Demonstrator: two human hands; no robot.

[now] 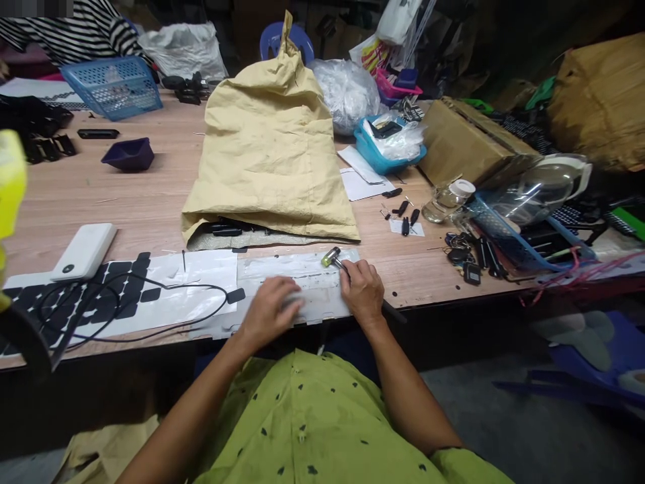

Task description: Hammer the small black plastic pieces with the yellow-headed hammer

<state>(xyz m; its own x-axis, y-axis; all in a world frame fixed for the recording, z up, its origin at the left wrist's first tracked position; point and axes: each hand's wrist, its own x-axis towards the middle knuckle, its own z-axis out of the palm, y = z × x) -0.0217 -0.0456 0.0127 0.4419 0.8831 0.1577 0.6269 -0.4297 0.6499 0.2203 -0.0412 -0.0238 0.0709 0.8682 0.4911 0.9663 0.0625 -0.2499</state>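
Observation:
My right hand [361, 289] is closed around the dark handle of a small hammer [331, 256]. The hammer's head has a yellow-green tip and hangs over a whitish board [272, 265] at the table's front edge; the handle end sticks out below my wrist. To its left, my left hand [272, 306] is over the same board with fingers partly bent. Motion smears its fingertips, so whether anything is between them is hidden. Just beyond the board lies a large tan cloth bag [272, 148], its open mouth toward me, with black parts [226, 228] inside.
On the left are a white power bank [85, 252], a looped black cable [171, 286] and a purple tray [128, 154]. Small black pieces [406, 225], a jar [448, 200] and a blue basket [534, 245] occupy the right. A yellow object [10, 181] intrudes at the left edge.

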